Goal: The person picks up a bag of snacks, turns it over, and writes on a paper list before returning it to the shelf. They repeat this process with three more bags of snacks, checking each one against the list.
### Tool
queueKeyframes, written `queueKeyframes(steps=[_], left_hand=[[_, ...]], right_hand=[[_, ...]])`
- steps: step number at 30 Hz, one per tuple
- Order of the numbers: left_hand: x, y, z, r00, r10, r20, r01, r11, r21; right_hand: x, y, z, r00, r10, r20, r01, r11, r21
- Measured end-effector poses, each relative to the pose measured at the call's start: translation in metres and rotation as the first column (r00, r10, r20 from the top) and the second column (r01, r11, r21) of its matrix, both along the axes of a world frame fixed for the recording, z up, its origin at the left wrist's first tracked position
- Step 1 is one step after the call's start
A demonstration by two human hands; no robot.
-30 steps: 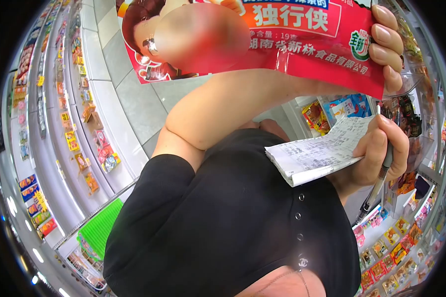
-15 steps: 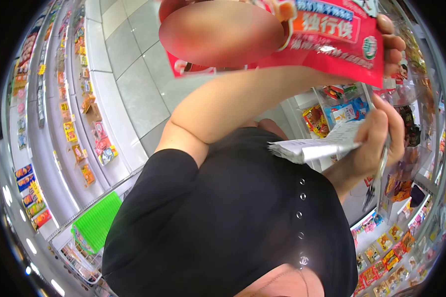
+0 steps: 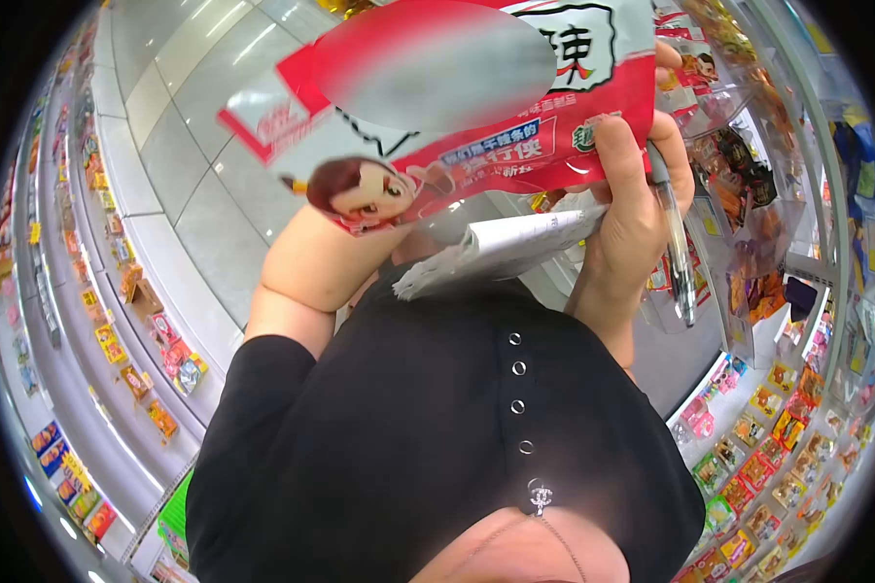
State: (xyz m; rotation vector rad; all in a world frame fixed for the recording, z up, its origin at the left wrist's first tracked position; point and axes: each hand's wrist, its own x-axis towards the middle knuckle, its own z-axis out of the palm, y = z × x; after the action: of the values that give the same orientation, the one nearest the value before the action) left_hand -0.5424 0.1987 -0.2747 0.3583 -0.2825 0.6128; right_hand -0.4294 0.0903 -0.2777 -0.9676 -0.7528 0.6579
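Note:
A red and white packet of spicy strips (image 3: 496, 155), printed with a cartoon head and Chinese characters, is held up near my face. A blurred oval covers part of its front. My left hand (image 3: 667, 60) grips it from behind; only fingertips show past the right edge, and the forearm crosses under the packet. Just below, my right hand (image 3: 632, 199) is closed around a folded wad of paper sheets (image 3: 525, 238) and a clear-barrelled pen (image 3: 679, 257) that points down. Its thumb lies against the packet's lower right corner.
Long white shelves (image 3: 156, 282) with small snack packs run along the left. More racks of packaged snacks (image 3: 768, 452) curve around the right, close to my right arm. Grey floor tiles (image 3: 204, 107) lie between them. A green basket (image 3: 175, 520) stands at lower left.
The packet has moved left and tilted, showing more of its front. My right hand has moved up and left with the paper, up to the packet's corner. The pen shows more plainly.

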Motion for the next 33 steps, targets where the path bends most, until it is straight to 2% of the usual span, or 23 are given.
queueKeyframes(steps=[3,5,8,10,12,13,14,15,17,18,20,21,23,24,25,26,27,28,29,30,31,32,33], left_hand=[[-0.005,-0.002,0.006,0.999,0.018,-0.039,-0.018,1.0,0.011],[-0.01,-0.004,0.015,0.998,0.037,-0.057,-0.037,0.999,0.007],[-0.024,-0.015,0.018,0.95,0.248,-0.191,-0.235,0.968,0.087],[-0.031,-0.029,0.012,0.809,0.476,-0.345,-0.386,0.873,0.299],[-0.029,-0.043,0.022,0.659,0.64,-0.396,-0.344,0.724,0.598],[-0.025,-0.048,0.033,0.61,0.697,-0.376,-0.233,0.612,0.756],[-0.015,-0.055,0.033,0.502,0.759,-0.415,-0.385,0.626,0.678],[-0.014,-0.051,0.03,0.561,0.741,-0.369,-0.386,0.628,0.675],[-0.015,-0.044,0.023,0.623,0.669,-0.406,-0.386,0.714,0.584],[-0.015,-0.041,0.021,0.673,0.628,-0.391,-0.35,0.736,0.579],[-0.016,-0.036,0.018,0.757,0.546,-0.358,-0.281,0.768,0.576],[-0.015,-0.036,0.016,0.76,0.541,-0.36,-0.287,0.777,0.56],[-0.013,-0.036,0.012,0.762,0.536,-0.363,-0.303,0.791,0.532],[-0.01,-0.04,0.012,0.724,0.574,-0.383,-0.345,0.782,0.519],[-0.009,-0.04,0.012,0.739,0.56,-0.374,-0.344,0.792,0.504],[-0.003,-0.045,0.015,0.689,0.589,-0.422,-0.381,0.79,0.481],[-0.001,-0.048,0.018,0.629,0.62,-0.469,-0.426,0.78,0.459],[-0.005,-0.043,0.015,0.668,0.592,-0.451,-0.347,0.783,0.516],[-0.007,-0.041,0.019,0.696,0.57,-0.437,-0.276,0.774,0.569],[0.0,-0.051,0.024,0.605,0.676,-0.42,-0.359,0.703,0.614],[0.006,-0.063,0.037,0.586,0.696,-0.415,-0.349,0.679,0.645],[0.005,-0.069,0.047,0.475,0.759,-0.446,-0.3,0.616,0.729],[0.001,-0.069,0.052,0.47,0.766,-0.439,-0.225,0.585,0.779]], right_hand=[[0.015,-0.014,0.003,1.0,0.006,-0.022,-0.005,1.0,0.024],[0.025,-0.017,0.004,0.992,-0.095,-0.088,0.103,0.991,0.083],[0.033,-0.029,0.007,0.967,-0.168,-0.192,0.195,0.972,0.132],[0.036,-0.037,0.012,0.96,-0.19,-0.206,0.221,0.965,0.142],[0.04,-0.045,0.014,0.964,-0.202,-0.172,0.228,0.962,0.147],[0.041,-0.049,0.015,0.965,-0.212,-0.153,0.235,0.96,0.153],[0.041,-0.053,0.019,0.962,-0.26,-0.087,0.27,0.952,0.146],[0.037,-0.057,0.026,0.96,-0.269,-0.079,0.278,0.95,0.146],[0.031,-0.063,0.034,0.958,-0.278,-0.074,0.286,0.948,0.142],[0.03,-0.06,0.03,0.962,-0.246,-0.118,0.269,0.927,0.261],[0.034,-0.059,0.028,0.959,-0.279,-0.056,0.282,0.909,0.307],[0.035,-0.059,0.027,0.956,-0.292,-0.028,0.285,0.9,0.331],[0.039,-0.064,0.028,0.943,-0.3,0.143,0.251,0.925,0.286],[0.042,-0.068,0.027,0.928,-0.296,0.225,0.236,0.936,0.26],[0.042,-0.07,0.025,0.908,-0.337,0.249,0.277,0.929,0.246],[0.043,-0.072,0.023,0.886,-0.376,0.273,0.318,0.919,0.233],[0.041,-0.071,0.02,0.859,-0.453,0.24,0.403,0.886,0.23],[0.039,-0.069,0.017,0.831,-0.517,0.207,0.475,0.852,0.223],[0.037,-0.069,0.016,0.863,-0.489,0.124,0.461,0.864,0.2],[0.036,-0.069,0.018,0.895,-0.444,0.041,0.431,0.885,0.178],[0.037,-0.069,0.022,0.921,-0.388,-0.036,0.389,0.907,0.162],[0.038,-0.068,0.026,0.938,-0.328,-0.107,0.342,0.928,0.147],[0.04,-0.065,0.027,0.947,-0.272,-0.172,0.295,0.947,0.128]])
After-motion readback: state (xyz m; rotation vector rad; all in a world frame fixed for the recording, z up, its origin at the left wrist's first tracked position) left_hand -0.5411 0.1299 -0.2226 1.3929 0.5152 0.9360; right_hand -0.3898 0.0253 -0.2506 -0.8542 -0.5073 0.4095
